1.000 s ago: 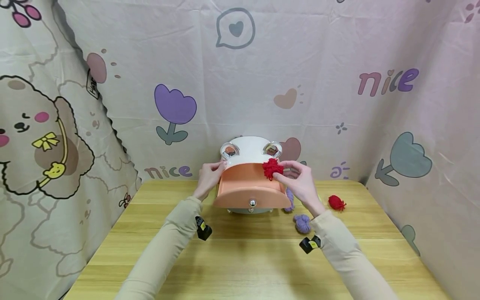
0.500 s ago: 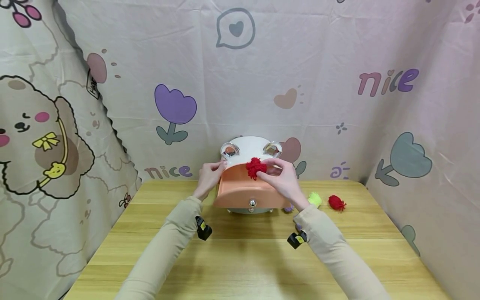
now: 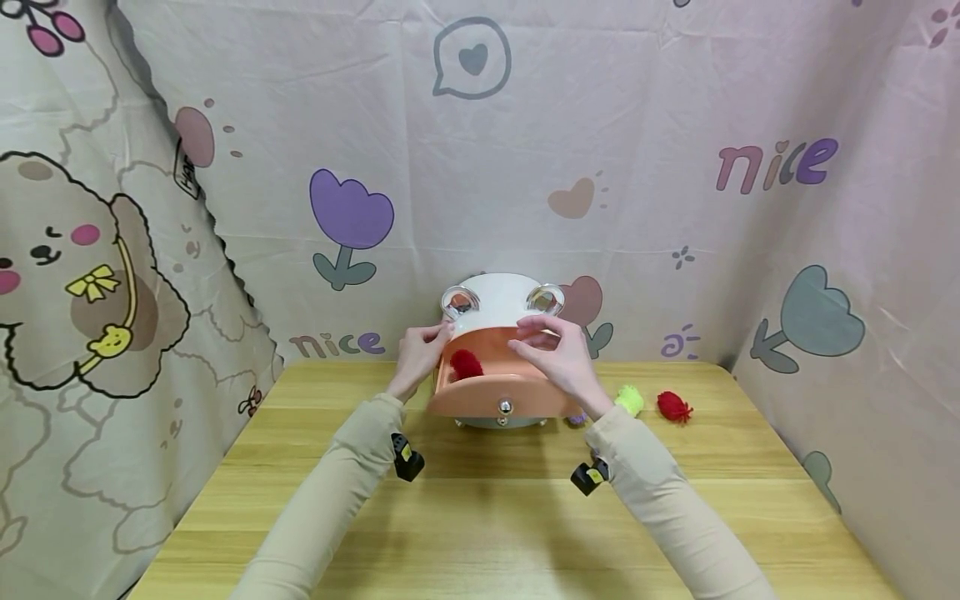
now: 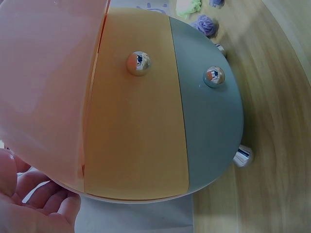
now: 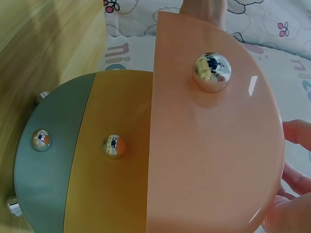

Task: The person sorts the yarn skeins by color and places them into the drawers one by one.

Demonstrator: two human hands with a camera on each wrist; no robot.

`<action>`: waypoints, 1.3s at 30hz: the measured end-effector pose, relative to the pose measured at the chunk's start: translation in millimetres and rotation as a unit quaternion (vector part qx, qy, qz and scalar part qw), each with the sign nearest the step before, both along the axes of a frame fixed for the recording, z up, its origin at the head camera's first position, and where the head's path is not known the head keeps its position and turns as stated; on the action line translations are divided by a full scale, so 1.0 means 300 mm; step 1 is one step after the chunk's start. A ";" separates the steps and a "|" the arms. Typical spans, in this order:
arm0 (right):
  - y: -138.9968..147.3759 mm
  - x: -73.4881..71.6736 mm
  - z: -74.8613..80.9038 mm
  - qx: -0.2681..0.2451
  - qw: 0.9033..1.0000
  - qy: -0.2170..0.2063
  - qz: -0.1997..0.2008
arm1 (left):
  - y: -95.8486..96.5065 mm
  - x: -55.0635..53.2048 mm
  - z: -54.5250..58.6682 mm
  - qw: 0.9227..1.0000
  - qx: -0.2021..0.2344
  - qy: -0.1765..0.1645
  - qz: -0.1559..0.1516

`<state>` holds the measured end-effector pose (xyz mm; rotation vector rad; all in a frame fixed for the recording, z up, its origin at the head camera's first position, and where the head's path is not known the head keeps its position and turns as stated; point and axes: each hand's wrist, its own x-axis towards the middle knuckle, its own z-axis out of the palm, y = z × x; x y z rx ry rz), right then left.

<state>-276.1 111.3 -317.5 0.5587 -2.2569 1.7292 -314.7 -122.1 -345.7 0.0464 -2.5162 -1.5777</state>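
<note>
A small rounded drawer cabinet [image 3: 501, 292] stands on the table, its peach top drawer [image 3: 472, 398] pulled out. Inside that drawer, toward the left, lies a red yarn ball [image 3: 467, 364]. My left hand [image 3: 415, 357] holds the cabinet's left side near the top, thumb at the front edge. In the left wrist view its curled fingers [image 4: 51, 198] show beside the rounded edge. Over the drawer's right part hovers my right hand [image 3: 561, 354], fingers parted and holding nothing. Beneath the drawer, the yellow drawer [image 4: 138, 131] and the grey-green drawer [image 4: 211, 121] are closed.
Right of the cabinet lie another red yarn ball [image 3: 673, 407] and a yellow-green one [image 3: 629, 400]. Purple yarn [image 3: 577, 419] shows partly behind the right forearm. Two clear ear-like loops [image 3: 545, 299] rise at the cabinet's top. A printed cloth [image 3: 480, 167] hangs behind the table.
My right hand moved left over the open drawer and let go of the red yarn ball, which now lies in the drawer's left part. The left hand stayed in place.
</note>
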 end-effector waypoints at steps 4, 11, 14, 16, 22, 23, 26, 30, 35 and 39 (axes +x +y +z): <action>0.005 0.002 0.002 -0.005 1.000 0.004 -0.001 | -0.002 -0.001 -0.001 1.000 0.000 0.005 0.002; 0.018 0.004 -0.008 -0.004 1.000 0.006 -0.009 | -0.004 -0.003 -0.004 1.000 0.006 0.001 0.002; 0.024 0.001 -0.014 -0.011 1.000 0.009 -0.014 | -0.005 -0.001 -0.004 1.000 0.004 0.004 0.000; 0.032 -0.002 -0.019 -0.020 1.000 0.014 -0.017 | -0.005 0.000 -0.004 1.000 0.001 0.005 0.000; 0.092 -0.026 -0.039 -0.049 0.997 0.033 -0.045 | -0.002 0.002 -0.005 1.000 0.000 0.002 0.001; 0.109 -0.033 -0.045 -0.058 0.996 0.036 -0.054 | -0.002 0.002 -0.005 1.000 0.002 0.000 0.001; 0.166 -0.051 -0.065 -0.089 0.991 0.038 -0.088 | -0.002 0.002 -0.005 1.000 0.004 -0.005 0.000; 0.258 -0.077 -0.099 -0.134 0.979 0.051 -0.145 | -0.003 0.000 -0.008 1.000 0.001 -0.009 -0.002; 0.384 -0.104 -0.150 -0.195 0.955 0.059 -0.213 | -0.003 -0.004 -0.009 1.000 -0.001 -0.009 -0.002; 0.478 -0.117 -0.212 -0.211 0.940 0.060 -0.263 | 0.000 -0.003 -0.007 1.000 0.002 -0.009 -0.003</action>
